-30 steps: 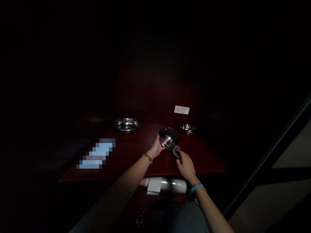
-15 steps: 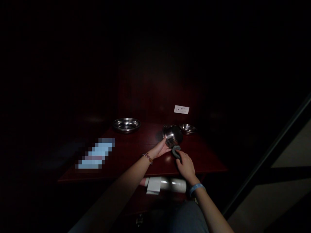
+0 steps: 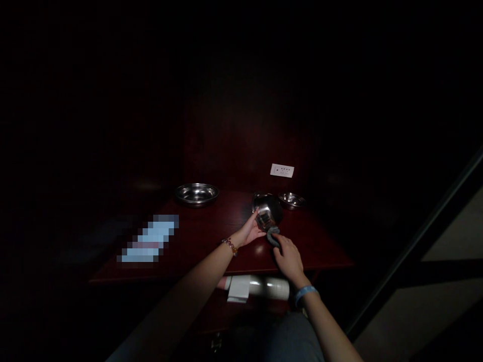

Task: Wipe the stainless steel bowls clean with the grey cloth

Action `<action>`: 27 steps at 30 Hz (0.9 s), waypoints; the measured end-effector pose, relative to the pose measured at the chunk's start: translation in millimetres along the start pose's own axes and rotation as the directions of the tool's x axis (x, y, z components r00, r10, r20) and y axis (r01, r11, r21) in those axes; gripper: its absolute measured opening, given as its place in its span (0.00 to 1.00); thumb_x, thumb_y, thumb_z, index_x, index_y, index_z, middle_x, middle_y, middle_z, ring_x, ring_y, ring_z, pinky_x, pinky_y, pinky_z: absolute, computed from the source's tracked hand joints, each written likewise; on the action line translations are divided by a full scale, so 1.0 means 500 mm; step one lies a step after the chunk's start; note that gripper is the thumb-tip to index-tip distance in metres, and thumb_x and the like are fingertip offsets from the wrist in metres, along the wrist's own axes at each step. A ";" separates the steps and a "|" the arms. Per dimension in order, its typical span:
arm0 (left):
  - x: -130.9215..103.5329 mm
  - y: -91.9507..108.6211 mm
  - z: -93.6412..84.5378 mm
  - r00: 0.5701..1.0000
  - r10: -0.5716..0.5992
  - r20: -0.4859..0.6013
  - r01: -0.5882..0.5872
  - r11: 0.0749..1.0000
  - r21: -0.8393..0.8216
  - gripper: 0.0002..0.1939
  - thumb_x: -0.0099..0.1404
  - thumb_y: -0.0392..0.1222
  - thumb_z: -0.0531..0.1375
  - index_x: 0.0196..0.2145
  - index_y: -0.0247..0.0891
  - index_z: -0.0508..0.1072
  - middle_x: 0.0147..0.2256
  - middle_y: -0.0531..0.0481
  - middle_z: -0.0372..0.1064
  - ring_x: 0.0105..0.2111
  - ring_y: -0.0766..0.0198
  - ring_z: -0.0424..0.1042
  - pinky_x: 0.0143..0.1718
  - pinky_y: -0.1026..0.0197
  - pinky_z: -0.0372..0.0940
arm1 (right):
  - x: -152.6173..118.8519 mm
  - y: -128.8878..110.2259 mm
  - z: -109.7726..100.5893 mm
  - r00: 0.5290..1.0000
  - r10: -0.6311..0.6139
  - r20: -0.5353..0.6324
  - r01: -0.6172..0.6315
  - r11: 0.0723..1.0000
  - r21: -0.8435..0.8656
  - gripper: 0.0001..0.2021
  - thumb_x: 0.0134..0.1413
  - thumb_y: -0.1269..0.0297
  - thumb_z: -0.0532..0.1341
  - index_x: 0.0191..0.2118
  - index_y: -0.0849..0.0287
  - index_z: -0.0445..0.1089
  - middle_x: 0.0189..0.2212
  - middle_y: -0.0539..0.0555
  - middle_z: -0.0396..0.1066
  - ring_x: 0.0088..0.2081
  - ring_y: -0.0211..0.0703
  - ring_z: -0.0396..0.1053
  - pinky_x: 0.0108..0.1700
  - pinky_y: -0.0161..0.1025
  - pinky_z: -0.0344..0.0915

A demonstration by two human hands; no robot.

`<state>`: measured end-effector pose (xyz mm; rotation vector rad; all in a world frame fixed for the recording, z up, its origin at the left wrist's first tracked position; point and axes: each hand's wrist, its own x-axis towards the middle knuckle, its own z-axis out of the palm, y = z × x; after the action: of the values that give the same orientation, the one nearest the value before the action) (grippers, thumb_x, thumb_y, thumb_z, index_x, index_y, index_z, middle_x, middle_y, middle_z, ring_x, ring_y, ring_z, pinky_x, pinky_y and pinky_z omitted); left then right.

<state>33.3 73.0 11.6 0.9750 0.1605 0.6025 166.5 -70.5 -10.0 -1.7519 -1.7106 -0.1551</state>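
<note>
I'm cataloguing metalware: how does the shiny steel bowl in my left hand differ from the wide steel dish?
The shiny steel bowl is tilted in your left hand; the wide steel dish sits open side up on the dark red table. The bowl looks deeper, the dish shallower. Both are shiny.

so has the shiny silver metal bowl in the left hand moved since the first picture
Yes, the shiny silver metal bowl in the left hand has shifted slightly right, closer to directly beneath the white rectangular wall socket.
</note>
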 end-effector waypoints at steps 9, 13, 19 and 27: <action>0.003 -0.004 -0.002 1.000 0.006 0.014 -0.006 1.000 0.011 0.38 0.66 0.66 0.45 0.52 0.29 0.71 0.46 0.33 0.73 0.53 0.51 0.69 0.61 0.49 0.54 | 0.000 0.003 0.003 1.000 0.007 -0.008 -0.007 1.000 0.024 0.23 0.54 0.71 0.53 0.57 0.57 0.66 0.53 0.55 0.70 0.54 0.46 0.65 0.59 0.45 0.59; 0.002 -0.004 0.001 1.000 0.009 -0.002 -0.009 1.000 0.014 0.38 0.66 0.67 0.44 0.52 0.30 0.71 0.46 0.32 0.73 0.53 0.51 0.69 0.60 0.49 0.55 | -0.001 0.003 0.003 1.000 0.008 -0.007 -0.008 1.000 0.026 0.24 0.54 0.70 0.53 0.58 0.57 0.65 0.53 0.56 0.70 0.54 0.47 0.65 0.59 0.45 0.59; 0.000 -0.003 0.006 1.000 0.007 -0.008 -0.006 0.999 0.034 0.38 0.67 0.66 0.43 0.54 0.29 0.69 0.47 0.33 0.72 0.52 0.53 0.69 0.61 0.50 0.55 | -0.002 -0.003 0.000 1.000 0.001 -0.005 -0.001 0.999 0.044 0.24 0.54 0.68 0.55 0.58 0.57 0.65 0.53 0.56 0.70 0.54 0.47 0.65 0.59 0.45 0.60; 0.003 -0.002 0.003 0.999 0.039 0.004 -0.039 0.999 -0.016 0.39 0.65 0.67 0.44 0.58 0.31 0.65 0.49 0.32 0.71 0.52 0.49 0.69 0.58 0.46 0.57 | -0.001 -0.012 -0.006 1.000 0.019 -0.014 -0.018 0.998 0.052 0.22 0.54 0.63 0.58 0.56 0.55 0.66 0.51 0.55 0.71 0.52 0.47 0.67 0.56 0.44 0.62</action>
<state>35.5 72.4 11.5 0.9652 0.1333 0.6367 161.8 -73.1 -5.8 -1.7241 -1.6730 -0.1137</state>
